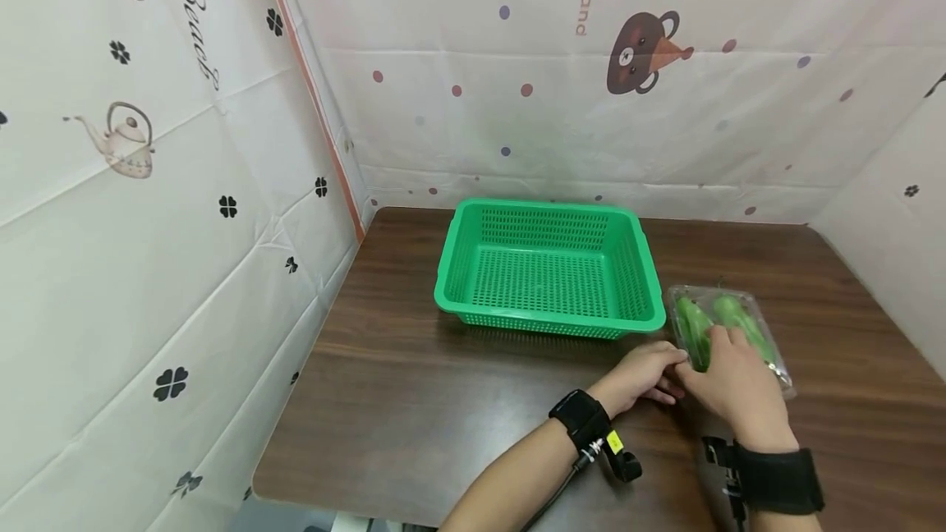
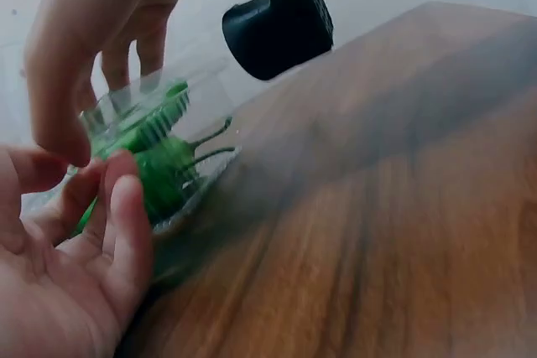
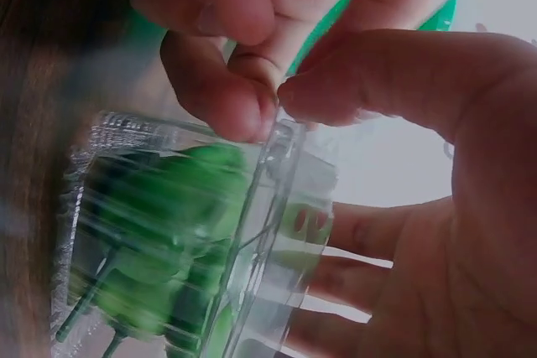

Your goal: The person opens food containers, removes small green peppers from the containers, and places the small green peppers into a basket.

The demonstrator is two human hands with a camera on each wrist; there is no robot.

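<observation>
A clear plastic clamshell box [image 1: 708, 292] of green peppers [image 1: 739, 314] lies on the table at the right. My right hand [image 1: 742, 392] spans it from above, with its fingers over the lid and its thumb at the near left edge. My left hand [image 1: 643, 372] pinches the same edge, close to the right thumb. Up close in the right wrist view, thumb and fingertips meet at the box rim [image 3: 273, 165], and pepper stems [image 3: 84, 295] show through the plastic. The left wrist view shows the peppers [image 2: 164, 178] partly behind the left fingers.
Left of the box stands a green plastic basket [image 1: 543, 327], with nothing in it. The brown wood-grain table [image 1: 414, 417] meets a patterned sheet [image 1: 458, 130] at the back and more sheeting at both sides. Each wrist carries a black strap [image 1: 580, 417] with a cable.
</observation>
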